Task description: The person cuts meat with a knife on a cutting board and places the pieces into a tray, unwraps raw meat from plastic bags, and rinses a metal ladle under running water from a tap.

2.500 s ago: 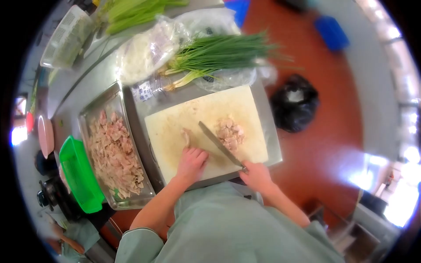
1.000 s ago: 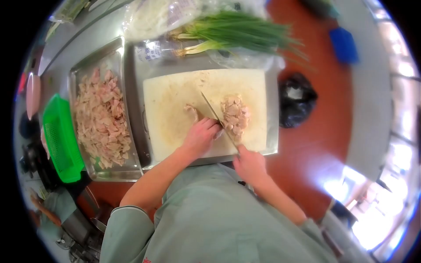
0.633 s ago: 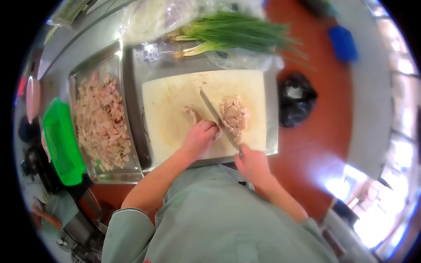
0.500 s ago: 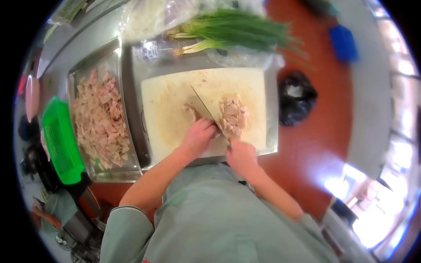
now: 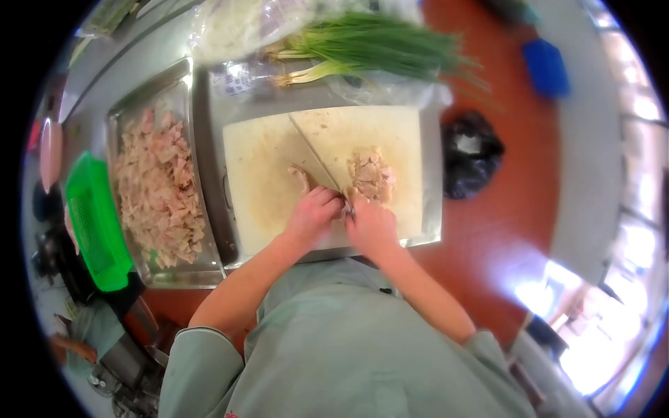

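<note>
A white cutting board (image 5: 261, 202) lies in front of me. On it my left hand (image 5: 313, 217) has its fingers curled round a piece of meat, mostly hidden beneath them. My right hand (image 5: 371, 224) is closed on the handle of a knife (image 5: 313, 152), whose blade points up and left beside my left fingertips. A strip of meat (image 5: 300, 177) lies just above my left hand. The heap of cut meat (image 5: 371, 174) sits at the board's right, just above my right hand. Both hands are close together.
A metal tray (image 5: 198, 279) of meat pieces stands left, with a green basket (image 5: 99, 226) beyond it. Green onions (image 5: 376, 49) and plastic bags (image 5: 240, 31) lie behind the board. A black bag (image 5: 470, 160) is at the right. Another person's arm (image 5: 73, 346) shows at lower left.
My right hand has moved left and slightly up, closer to my left hand. The knife's tip has swung left. My left hand has moved right since the earliest frame, and the view has shifted.
</note>
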Demonstrator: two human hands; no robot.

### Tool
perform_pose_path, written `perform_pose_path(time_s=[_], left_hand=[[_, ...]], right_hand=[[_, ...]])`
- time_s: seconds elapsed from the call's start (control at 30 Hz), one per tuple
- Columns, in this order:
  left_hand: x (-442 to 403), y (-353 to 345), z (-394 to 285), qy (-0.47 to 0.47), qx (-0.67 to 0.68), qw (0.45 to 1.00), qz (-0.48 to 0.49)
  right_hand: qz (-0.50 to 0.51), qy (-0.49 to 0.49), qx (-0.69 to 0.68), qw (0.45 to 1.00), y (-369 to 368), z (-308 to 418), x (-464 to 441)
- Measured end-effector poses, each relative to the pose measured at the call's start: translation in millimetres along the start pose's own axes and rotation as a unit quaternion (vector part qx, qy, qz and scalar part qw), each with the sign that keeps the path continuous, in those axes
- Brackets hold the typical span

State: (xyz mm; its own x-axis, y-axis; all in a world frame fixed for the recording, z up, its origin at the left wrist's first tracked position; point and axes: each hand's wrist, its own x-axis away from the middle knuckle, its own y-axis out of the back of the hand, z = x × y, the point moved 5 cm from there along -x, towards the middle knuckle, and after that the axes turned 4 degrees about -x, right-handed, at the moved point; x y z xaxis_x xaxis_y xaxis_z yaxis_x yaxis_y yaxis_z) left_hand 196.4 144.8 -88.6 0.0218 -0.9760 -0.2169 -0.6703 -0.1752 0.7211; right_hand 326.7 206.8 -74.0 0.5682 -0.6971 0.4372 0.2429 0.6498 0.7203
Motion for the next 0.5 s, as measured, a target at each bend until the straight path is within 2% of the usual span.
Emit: perform_pose_path(time_s=[0.07, 0.13, 0.23, 0.33, 0.43, 0.5], left_hand=[[-1.1, -1.6, 1.5, 0.000, 0.002, 1.000, 0.025], [-3.8, 1.9, 0.2, 0.007, 0.004, 1.000, 0.009], [0.0, 3.4, 0.3, 0.011, 0.009, 1.000, -0.003], [-0.7, 1.9, 1.5, -0.006, 0.001, 1.000, -0.020], [-2.3, 4.4, 0.2, -0.009, 0.003, 1.000, -0.017], [-3.8, 4.4, -1.0, -0.008, 0.013, 1.000, 0.007]], right_hand=[[-0.023, 0.007, -0.023, 0.999, 11.5, 5.4, -1.4], [-0.022, 0.006, -0.017, 1.000, 20.9, -2.3, 21.9], [0.081, -0.052, -0.002, 0.995, 28.2, -10.7, 66.3], [0.063, -0.048, 0.026, 0.997, 10.2, -7.1, 58.9], [0.007, 0.006, 0.019, 1.000, -3.5, 7.6, 4.1], [-0.031, 0.037, -0.015, 0.999, -1.3, 3.7, 6.2]])
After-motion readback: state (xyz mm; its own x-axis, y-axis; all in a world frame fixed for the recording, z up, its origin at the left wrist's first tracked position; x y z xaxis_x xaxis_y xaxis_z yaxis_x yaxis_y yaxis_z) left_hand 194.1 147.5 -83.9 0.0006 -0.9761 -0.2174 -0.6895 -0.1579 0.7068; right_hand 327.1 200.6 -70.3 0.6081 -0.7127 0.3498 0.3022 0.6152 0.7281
